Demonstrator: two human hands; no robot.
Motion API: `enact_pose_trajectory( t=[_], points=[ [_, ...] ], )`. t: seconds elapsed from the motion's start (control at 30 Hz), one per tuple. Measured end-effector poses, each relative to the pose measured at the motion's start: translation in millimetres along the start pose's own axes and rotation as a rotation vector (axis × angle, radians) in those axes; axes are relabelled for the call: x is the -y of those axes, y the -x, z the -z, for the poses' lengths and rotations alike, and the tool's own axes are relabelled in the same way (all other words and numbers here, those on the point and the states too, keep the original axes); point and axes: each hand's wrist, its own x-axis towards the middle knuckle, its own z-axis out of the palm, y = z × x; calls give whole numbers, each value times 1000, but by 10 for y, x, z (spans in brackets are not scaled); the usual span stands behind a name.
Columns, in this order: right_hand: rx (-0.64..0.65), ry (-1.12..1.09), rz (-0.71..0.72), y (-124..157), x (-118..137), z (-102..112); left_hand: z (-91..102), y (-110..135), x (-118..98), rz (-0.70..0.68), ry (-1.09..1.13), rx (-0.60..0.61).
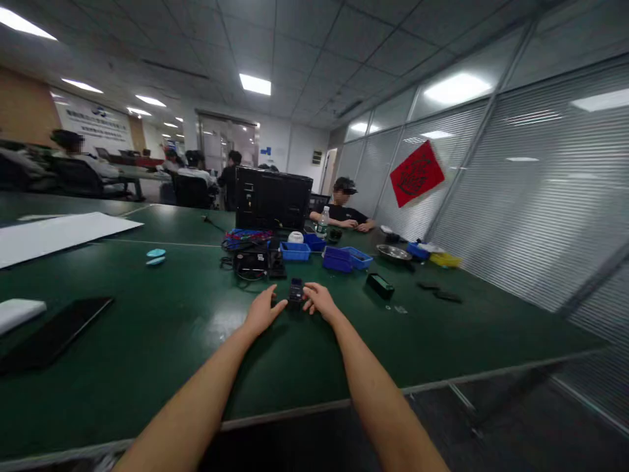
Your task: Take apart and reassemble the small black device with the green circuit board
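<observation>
Both my arms reach forward over the green table (147,341). A small black device (295,290) sits on the table between my hands. My left hand (261,310) rests just left of it, fingers curled loosely with the thumb toward the device. My right hand (318,299) is on its right side, fingertips touching or almost touching it. Whether either hand actually grips the device is not clear from here.
Beyond the device lie black parts with cables (250,261), blue bins (295,251), a large black case (272,196), a metal dish (393,252) and a black box (379,284). A dark tablet (54,331) lies at left. A person (344,213) sits across the table.
</observation>
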Motion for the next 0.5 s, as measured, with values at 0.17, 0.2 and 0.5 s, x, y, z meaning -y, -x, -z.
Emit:
enact_pose_trajectory(
  t=[0.17, 0.2, 0.5],
  points=[
    [67, -53, 56, 25, 9, -20, 27, 23, -81, -31, 13, -11],
    [112, -61, 67, 40, 18, -30, 38, 31, -94, -45, 11, -18],
    [375, -96, 66, 92, 27, -60, 89, 52, -117, -74, -66, -149]
  ],
)
